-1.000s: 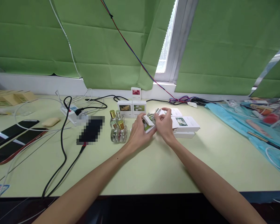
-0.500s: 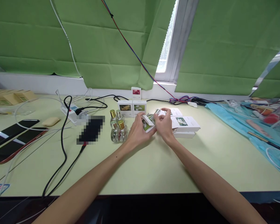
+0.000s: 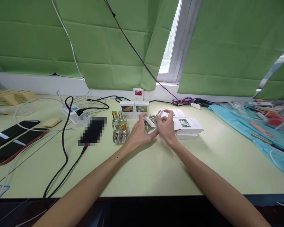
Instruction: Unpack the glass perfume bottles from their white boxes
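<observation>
My left hand (image 3: 140, 130) is closed around a small white box (image 3: 149, 129) with a green flower picture, its flap raised. At the box's open end, my right hand (image 3: 166, 125) pinches a small glass perfume bottle (image 3: 160, 113) with a silver cap. The bottle lies tilted against the opening; fingers hide how far it is inside. Left of my left hand stand several glass perfume bottles (image 3: 120, 135) with gold and silver caps. White flower-picture boxes (image 3: 191, 124) lie stacked beside my right hand. Two more white boxes (image 3: 134, 115) stand upright behind.
A small box with a red flower (image 3: 138, 94) stands against the wall. Black and white cables, a power strip (image 3: 71, 115), a blurred-out dark device (image 3: 92, 130) and two phones (image 3: 16, 145) occupy the left. Blue sheeting (image 3: 246, 129) with assorted items covers the right end.
Both hands keep nearly the same pose on the box and the bottle. The view has shifted very slightly; nothing else has visibly moved.
</observation>
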`<state>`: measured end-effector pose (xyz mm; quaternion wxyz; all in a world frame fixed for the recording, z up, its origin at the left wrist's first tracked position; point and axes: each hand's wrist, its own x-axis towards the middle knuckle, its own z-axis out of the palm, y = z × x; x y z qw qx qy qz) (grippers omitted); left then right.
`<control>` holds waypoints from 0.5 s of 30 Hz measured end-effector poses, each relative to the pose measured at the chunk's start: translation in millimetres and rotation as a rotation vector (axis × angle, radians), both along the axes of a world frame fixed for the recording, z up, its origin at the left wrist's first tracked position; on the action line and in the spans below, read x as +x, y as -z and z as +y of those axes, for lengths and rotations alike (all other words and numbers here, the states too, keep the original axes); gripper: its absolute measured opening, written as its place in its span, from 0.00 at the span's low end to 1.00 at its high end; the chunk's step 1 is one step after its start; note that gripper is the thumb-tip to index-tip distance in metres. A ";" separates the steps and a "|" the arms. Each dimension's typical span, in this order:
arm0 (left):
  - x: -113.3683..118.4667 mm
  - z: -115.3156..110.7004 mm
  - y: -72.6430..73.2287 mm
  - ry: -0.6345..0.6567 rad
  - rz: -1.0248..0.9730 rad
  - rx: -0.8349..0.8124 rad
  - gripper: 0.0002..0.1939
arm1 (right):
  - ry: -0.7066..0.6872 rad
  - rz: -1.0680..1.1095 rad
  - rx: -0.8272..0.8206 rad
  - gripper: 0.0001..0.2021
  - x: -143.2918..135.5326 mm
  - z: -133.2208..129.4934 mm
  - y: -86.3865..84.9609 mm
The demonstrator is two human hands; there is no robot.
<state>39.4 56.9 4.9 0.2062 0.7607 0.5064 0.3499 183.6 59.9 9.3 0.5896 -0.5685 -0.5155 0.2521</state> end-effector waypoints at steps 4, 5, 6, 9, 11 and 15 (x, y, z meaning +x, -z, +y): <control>-0.8 0.8 0.1 -0.004 -0.015 0.022 0.44 | 0.010 0.005 0.023 0.19 -0.4 0.8 1.3; -0.9 1.2 0.4 -0.004 -0.018 0.027 0.45 | 0.014 0.004 0.033 0.19 -0.4 1.0 1.7; -1.0 1.5 0.8 -0.006 -0.020 0.032 0.45 | 0.020 0.001 0.043 0.19 -0.4 1.1 2.2; -1.0 2.2 1.5 -0.007 -0.022 0.038 0.44 | 0.037 -0.003 0.061 0.20 -0.6 1.0 2.8; -1.0 2.1 1.5 -0.004 -0.021 0.035 0.44 | 0.048 -0.007 0.062 0.20 -1.1 0.5 2.3; -1.1 1.0 0.4 0.002 -0.037 0.018 0.43 | 0.065 -0.010 0.063 0.20 -2.4 -0.5 0.9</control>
